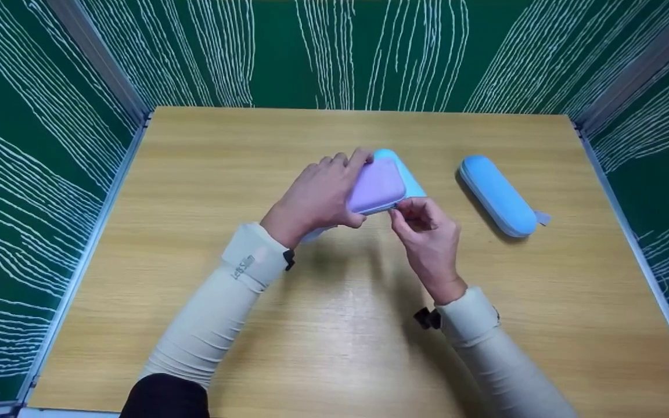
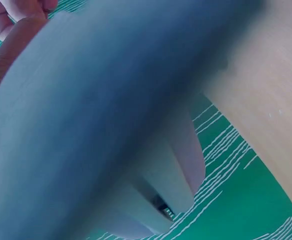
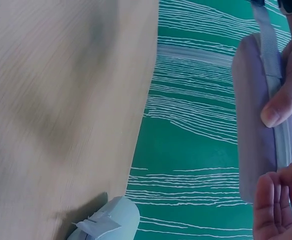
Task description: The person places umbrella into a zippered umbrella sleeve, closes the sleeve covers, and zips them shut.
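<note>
My left hand grips a purple zip case above the table, its thumb along the near side and its fingers over the far side. At the case's near right corner, my right hand pinches the zipper pull, mostly hidden by the fingertips. A fabric strap runs along the case's edge in the right wrist view, beside the left thumb. The left wrist view is largely filled by the blurred case. Behind the purple case lies a turquoise case, partly covered by it.
A long blue zip case with a small grey tab lies at the right on the wooden table. Green walls with white streaks stand along the back and both sides, framed by metal posts.
</note>
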Demonstrator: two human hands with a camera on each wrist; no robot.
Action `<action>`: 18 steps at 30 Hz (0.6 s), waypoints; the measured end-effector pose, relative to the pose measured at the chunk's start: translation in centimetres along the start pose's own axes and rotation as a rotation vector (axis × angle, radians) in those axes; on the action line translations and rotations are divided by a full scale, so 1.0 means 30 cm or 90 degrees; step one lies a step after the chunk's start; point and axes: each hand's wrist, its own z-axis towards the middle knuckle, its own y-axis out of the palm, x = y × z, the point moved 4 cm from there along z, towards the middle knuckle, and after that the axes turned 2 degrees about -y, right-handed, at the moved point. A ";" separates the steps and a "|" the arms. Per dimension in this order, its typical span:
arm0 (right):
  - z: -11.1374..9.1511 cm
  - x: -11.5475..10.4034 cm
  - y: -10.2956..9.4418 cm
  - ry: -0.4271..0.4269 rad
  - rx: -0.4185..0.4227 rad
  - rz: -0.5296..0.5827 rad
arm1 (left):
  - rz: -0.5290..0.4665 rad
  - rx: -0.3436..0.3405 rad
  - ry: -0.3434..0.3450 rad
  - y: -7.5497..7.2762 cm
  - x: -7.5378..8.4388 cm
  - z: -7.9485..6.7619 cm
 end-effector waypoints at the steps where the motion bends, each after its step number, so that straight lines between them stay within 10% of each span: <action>1: 0.001 -0.014 0.000 0.005 -0.005 0.008 | 0.000 -0.002 0.000 0.000 -0.002 -0.002; 6: 0.009 -0.074 -0.006 0.028 -0.042 0.018 | -0.019 -0.012 -0.001 -0.001 -0.012 -0.008; 18: 0.019 0.050 -0.045 0.082 -0.100 0.034 | -0.063 -0.063 0.000 0.015 -0.034 -0.029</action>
